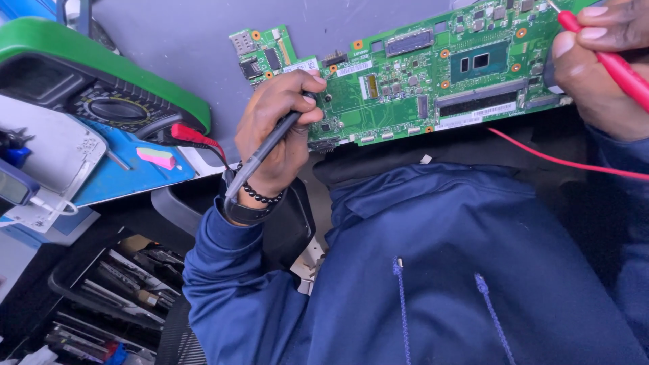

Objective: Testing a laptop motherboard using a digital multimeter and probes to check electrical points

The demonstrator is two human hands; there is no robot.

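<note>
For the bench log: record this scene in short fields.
Left hand: fingers grip a black pen-shaped probe, tip on the board
Right hand: fingers grip a red probe with red lead
Board: green laptop circuit board on grey mat
Meter: green-cased multimeter at left
Below left: black tray of tools

grey bench [182, 47], green circuit board [405, 81], green multimeter [101, 81]
</note>
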